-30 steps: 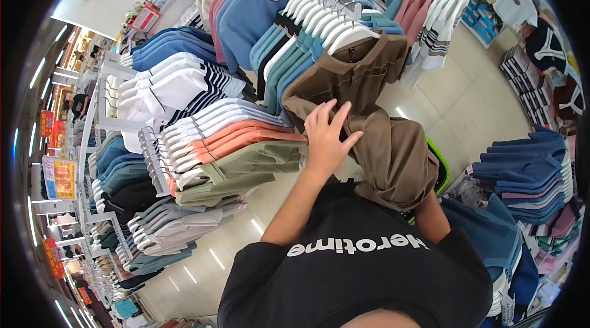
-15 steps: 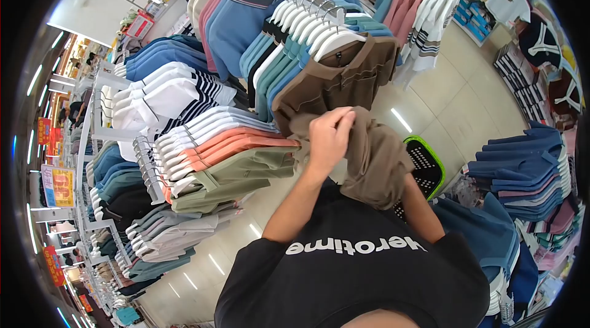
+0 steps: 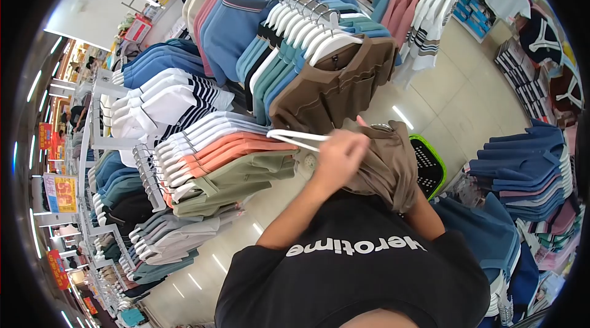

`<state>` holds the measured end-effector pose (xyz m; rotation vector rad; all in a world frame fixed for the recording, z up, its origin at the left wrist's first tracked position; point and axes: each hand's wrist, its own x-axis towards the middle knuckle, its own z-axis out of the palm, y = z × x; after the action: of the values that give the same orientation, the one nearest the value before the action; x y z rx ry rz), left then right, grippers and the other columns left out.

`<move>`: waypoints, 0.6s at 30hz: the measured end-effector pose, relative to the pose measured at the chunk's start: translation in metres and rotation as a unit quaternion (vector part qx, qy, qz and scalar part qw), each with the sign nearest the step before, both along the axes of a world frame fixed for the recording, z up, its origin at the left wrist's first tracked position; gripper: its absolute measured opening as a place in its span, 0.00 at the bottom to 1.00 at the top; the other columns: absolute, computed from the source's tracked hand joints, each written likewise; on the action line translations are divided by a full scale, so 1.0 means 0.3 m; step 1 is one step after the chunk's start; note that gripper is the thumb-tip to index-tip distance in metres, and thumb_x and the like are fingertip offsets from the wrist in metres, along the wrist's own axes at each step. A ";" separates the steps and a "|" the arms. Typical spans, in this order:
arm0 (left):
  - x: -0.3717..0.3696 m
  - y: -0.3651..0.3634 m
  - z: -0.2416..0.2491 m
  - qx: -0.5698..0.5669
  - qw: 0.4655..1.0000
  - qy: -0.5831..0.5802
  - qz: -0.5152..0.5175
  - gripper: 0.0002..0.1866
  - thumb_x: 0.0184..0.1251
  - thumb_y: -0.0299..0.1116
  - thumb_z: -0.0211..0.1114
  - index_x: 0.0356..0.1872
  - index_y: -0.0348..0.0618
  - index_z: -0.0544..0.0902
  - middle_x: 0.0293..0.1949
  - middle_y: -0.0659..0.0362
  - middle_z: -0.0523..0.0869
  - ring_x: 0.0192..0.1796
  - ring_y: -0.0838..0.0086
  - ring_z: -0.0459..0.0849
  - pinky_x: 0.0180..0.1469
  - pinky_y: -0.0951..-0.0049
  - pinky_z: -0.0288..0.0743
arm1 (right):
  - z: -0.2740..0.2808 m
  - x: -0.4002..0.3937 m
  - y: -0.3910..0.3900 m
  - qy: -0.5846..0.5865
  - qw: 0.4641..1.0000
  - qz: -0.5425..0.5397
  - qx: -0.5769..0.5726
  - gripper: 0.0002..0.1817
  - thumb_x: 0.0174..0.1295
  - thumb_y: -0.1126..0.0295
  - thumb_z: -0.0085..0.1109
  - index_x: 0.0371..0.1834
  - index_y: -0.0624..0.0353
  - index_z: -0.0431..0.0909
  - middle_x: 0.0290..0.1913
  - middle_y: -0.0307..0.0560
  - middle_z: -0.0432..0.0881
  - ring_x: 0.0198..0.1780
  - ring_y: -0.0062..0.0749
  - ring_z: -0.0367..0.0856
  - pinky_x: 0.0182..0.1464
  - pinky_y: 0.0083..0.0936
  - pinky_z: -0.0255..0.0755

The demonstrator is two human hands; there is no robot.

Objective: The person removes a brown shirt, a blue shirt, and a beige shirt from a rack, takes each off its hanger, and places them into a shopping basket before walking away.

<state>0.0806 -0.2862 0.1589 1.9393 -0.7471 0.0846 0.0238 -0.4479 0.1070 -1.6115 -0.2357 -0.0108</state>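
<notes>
White hanger (image 3: 300, 137) clenched in the closed, motion-blurred left hand (image 3: 341, 154), pointing left toward coral shirts (image 3: 236, 145). Taupe-brown garment (image 3: 388, 165) bunched right beside that fist, over the right forearm (image 3: 424, 214); right hand hidden in folds, grip impossible to tell. Darker brown collared shirt (image 3: 329, 91) hanging just beyond. Green-rimmed perforated black object (image 3: 428, 167) at right.

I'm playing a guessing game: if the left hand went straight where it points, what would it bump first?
The left hand would probably meet the bunched brown cloth by its fingers first, though depth is unclear.
</notes>
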 end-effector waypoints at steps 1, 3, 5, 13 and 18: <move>0.052 0.038 -0.006 0.045 0.994 -0.083 0.045 0.06 0.58 0.27 0.70 0.35 0.38 0.86 0.33 0.53 0.87 0.39 0.58 0.84 0.43 0.63 0.77 | 0.013 -0.014 -0.005 0.000 1.000 -0.001 0.000 0.31 0.74 0.69 0.50 0.78 0.62 0.55 0.57 0.39 0.75 0.54 0.18 0.72 0.67 0.21 0.65; 0.108 0.108 -0.025 0.116 0.978 -0.172 0.033 0.09 0.59 0.33 0.71 0.37 0.39 0.86 0.34 0.52 0.86 0.41 0.55 0.83 0.44 0.59 0.76 | 0.033 -0.030 -0.011 0.211 0.861 0.028 0.461 0.34 0.72 0.71 0.53 0.79 0.60 0.53 0.56 0.37 0.74 0.55 0.17 0.71 0.67 0.20 0.64; 0.121 0.165 -0.068 0.148 0.970 -0.189 0.018 0.11 0.60 0.35 0.71 0.38 0.39 0.86 0.33 0.51 0.86 0.40 0.54 0.84 0.43 0.59 0.76 | 0.063 -0.033 -0.013 0.167 0.938 0.008 0.305 0.35 0.72 0.72 0.52 0.80 0.59 0.51 0.58 0.37 0.73 0.55 0.18 0.71 0.67 0.20 0.64; 0.131 0.299 -0.112 0.293 0.953 0.010 0.082 0.10 0.67 0.40 0.65 0.36 0.45 0.85 0.26 0.50 0.84 0.31 0.51 0.84 0.34 0.54 0.74 | 0.110 -0.015 -0.032 -0.047 0.979 -0.189 -0.057 0.54 0.58 0.67 0.70 0.82 0.57 0.40 0.61 0.44 0.74 0.60 0.30 0.75 0.71 0.27 0.62; 0.192 0.298 0.006 0.203 0.969 -0.013 0.142 0.10 0.68 0.40 0.65 0.36 0.44 0.82 0.26 0.50 0.83 0.30 0.50 0.82 0.31 0.55 0.73 | 0.123 -0.055 -0.095 -0.055 0.945 -0.226 -0.229 0.40 0.60 0.67 0.65 0.75 0.59 0.57 0.58 0.48 0.77 0.58 0.38 0.76 0.74 0.34 0.60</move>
<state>0.1381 -0.1969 0.1607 2.4336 -0.5243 0.1421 0.0074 -0.4764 0.1441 -2.1031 0.0601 -0.4270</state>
